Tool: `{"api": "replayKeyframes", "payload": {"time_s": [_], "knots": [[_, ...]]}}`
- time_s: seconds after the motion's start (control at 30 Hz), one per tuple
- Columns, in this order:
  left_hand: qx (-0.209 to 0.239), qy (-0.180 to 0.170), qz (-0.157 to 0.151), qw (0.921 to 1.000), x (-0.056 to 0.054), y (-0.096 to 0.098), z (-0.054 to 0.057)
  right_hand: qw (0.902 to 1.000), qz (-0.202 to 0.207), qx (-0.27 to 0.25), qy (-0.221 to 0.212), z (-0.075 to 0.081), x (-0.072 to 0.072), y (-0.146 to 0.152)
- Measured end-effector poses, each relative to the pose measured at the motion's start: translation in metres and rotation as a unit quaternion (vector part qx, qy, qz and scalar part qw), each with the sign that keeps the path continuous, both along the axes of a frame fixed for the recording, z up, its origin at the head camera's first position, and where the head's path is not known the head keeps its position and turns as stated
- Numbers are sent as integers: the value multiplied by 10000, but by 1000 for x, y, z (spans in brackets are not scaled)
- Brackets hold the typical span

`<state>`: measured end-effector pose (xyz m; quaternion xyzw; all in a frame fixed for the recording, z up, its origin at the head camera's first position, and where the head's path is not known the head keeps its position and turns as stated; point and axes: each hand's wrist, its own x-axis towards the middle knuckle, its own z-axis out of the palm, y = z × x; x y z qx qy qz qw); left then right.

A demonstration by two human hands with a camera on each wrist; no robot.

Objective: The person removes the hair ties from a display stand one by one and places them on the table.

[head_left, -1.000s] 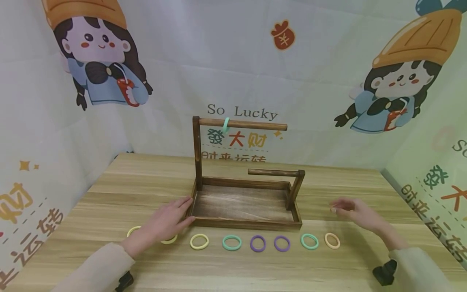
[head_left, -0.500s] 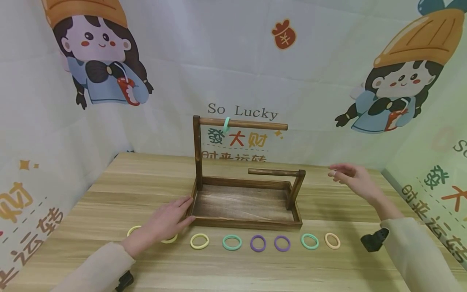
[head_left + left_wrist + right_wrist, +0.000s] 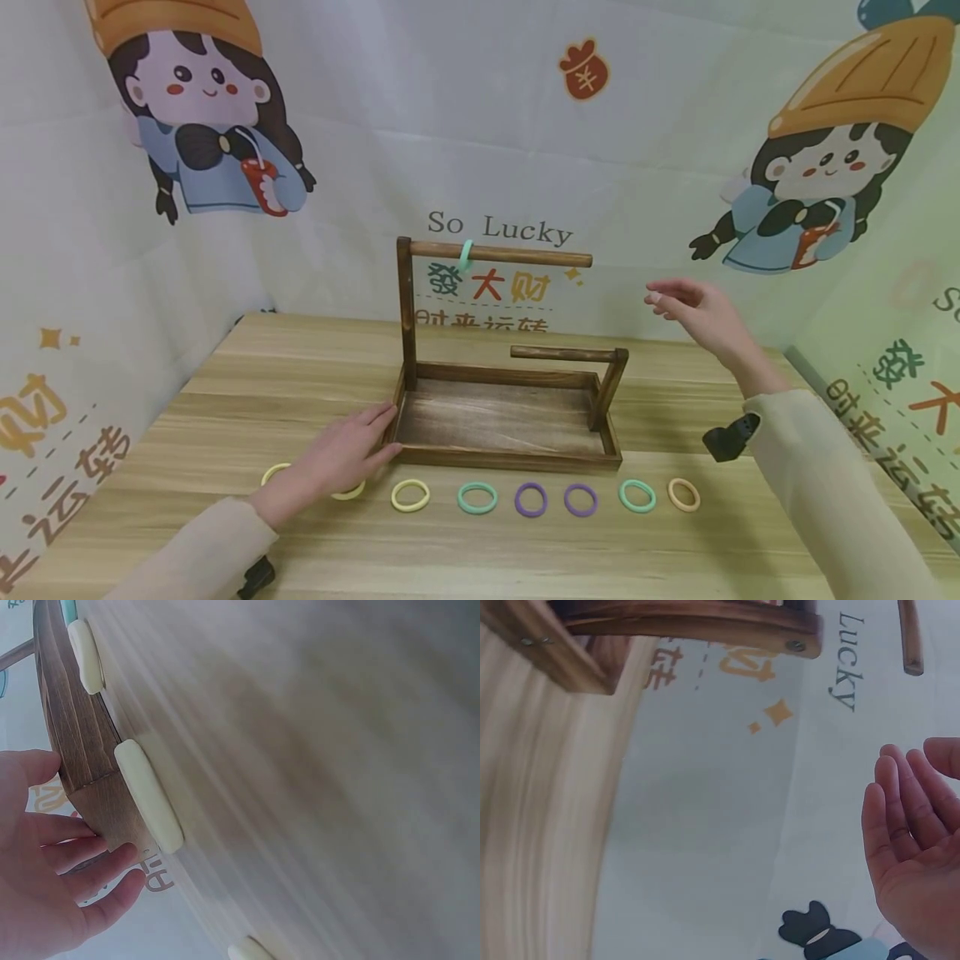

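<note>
My left hand (image 3: 341,454) rests its fingers on the left end of the dark wooden tray (image 3: 502,458); in the left wrist view the fingers are spread against the wood. My right hand (image 3: 697,312) is raised right of the stand, its fingers loosely bent, and in the right wrist view no object shows in it. Two wooden rods rise over the tray: a tall one (image 3: 540,256) at left, carrying a green ring (image 3: 467,255), and a low bare one (image 3: 562,354) at right.
Along the tray's front lie several rings: a yellow ring (image 3: 410,511), a green ring (image 3: 477,512), two purple rings (image 3: 531,516), another green ring (image 3: 637,510) and an orange ring (image 3: 683,509). Other yellow rings are partly hidden by the left arm. A printed cloth (image 3: 480,108) stands behind.
My right hand has risen from near the tabletop and shifted slightly left, toward the tall rod's free end. The left hand, tray and rings have stayed in place.
</note>
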<state>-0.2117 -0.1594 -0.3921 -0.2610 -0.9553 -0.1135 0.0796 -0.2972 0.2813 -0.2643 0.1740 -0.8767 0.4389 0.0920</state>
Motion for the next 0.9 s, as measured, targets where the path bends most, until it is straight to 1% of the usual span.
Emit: {"api": "replayKeyframes", "payload": {"time_s": [0.03,0.1,0.17,0.27,0.4,0.57,0.67,0.9], "knots": [[3,-4,-4,10000,0,0,0,9999,-108,54,-15,7,4,-8],[20,-18,-5,10000,1,0,0,9997,-220,85,-4,17,7,-19],[30,-28,-4,10000,1,0,1,9994,-314,87,76,22,7,-27],[31,-35,-5,10000,1,0,0,9991,-359,-30,229,28,1,-36],[16,-35,-9,10000,1,0,0,9987,-312,-176,358,35,-4,-49],[15,-75,-3,10000,1,-1,1,9981,-215,-428,396,44,-5,-68],[19,-95,-4,10000,1,-1,1,9971,-56,-605,467,45,-7,-79],[0,-122,13,9999,1,0,1,9953,191,-734,606,47,-14,-104]]}}
